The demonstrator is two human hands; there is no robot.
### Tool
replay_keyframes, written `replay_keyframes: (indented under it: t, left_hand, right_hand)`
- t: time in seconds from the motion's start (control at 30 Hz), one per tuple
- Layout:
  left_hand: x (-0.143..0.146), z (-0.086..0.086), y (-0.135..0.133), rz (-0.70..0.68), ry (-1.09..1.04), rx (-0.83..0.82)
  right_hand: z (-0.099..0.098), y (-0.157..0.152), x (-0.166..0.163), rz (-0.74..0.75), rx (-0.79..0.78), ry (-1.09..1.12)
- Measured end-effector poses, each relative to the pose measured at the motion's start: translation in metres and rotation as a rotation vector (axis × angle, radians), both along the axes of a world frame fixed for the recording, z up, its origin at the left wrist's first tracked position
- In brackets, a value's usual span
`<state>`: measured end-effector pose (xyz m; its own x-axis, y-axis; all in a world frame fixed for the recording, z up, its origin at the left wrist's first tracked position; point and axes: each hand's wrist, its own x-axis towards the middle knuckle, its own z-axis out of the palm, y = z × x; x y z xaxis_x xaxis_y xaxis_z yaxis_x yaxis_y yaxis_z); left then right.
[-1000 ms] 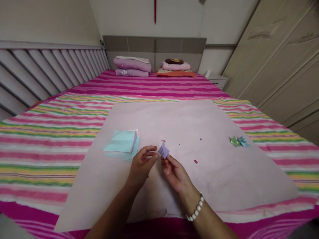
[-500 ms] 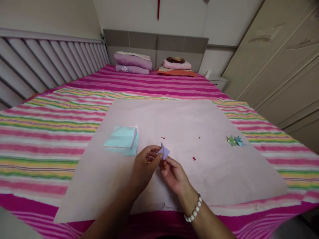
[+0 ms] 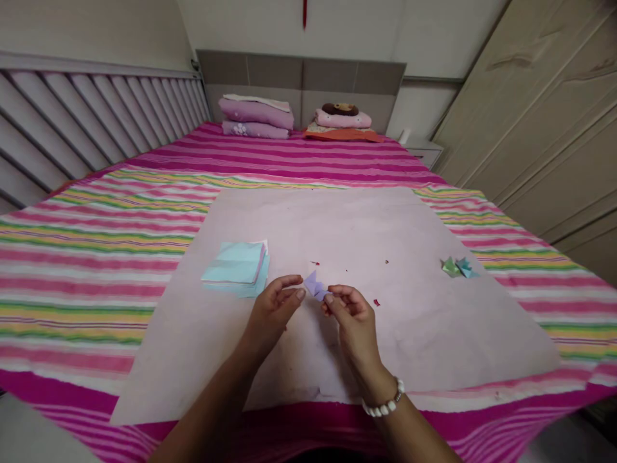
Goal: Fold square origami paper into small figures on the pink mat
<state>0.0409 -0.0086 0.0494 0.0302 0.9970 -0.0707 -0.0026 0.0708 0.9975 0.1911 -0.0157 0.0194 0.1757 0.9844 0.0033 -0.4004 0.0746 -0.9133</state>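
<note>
A small folded lilac origami piece (image 3: pixel 316 287) is held up over the white sheet, its pointed folds spread out to both sides. My right hand (image 3: pixel 354 315), with a white bead bracelet on the wrist, pinches its right end between thumb and fingers. Just left of the piece is my left hand (image 3: pixel 277 305), thumb and forefinger apart, the tips close to the paper's left point; whether they touch it I cannot tell. A stack of square light-blue paper (image 3: pixel 234 262) lies to the left. Far to the right sit a green folded piece (image 3: pixel 450 267) and a blue one (image 3: pixel 465 267).
The large white sheet (image 3: pixel 409 347) covers part of a striped bed (image 3: pixel 96 257). Small red scraps (image 3: pixel 376 302) lie on it. Folded purple bedding (image 3: pixel 255 116) and a pink pile (image 3: pixel 343 120) stand by the headboard (image 3: pixel 274 71). A slatted rail (image 3: pixel 106 122) runs along the left.
The lilac piece has turned from a compact diamond into a wider, spread shape. My left hand has loosened from it, and my right hand has risen to grip its right end.
</note>
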Motion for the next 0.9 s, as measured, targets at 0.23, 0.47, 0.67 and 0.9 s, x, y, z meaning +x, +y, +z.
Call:
replay_keyframes:
  t: [0.23, 0.47, 0.67, 0.9]
  left_hand:
    - [-0.005, -0.001, 0.005, -0.069, 0.038, 0.061]
    - [-0.005, -0.002, 0.003, -0.094, 0.069, 0.079]
    - [-0.004, -0.001, 0.003, -0.041, 0.284, 0.353]
    - [-0.004, -0.010, 0.005, -0.069, 0.506, 0.473]
  right_hand:
    - [0.010, -0.007, 0.004, -0.109, 0.409, -0.548]
    - [0.009, -0.007, 0.005, -0.098, 0.486, -0.652]
    - [0.006, -0.003, 0.010, -0.090, 0.569, -0.761]
    - [0.002, -0.002, 0.008, -0.072, 0.675, -0.832]
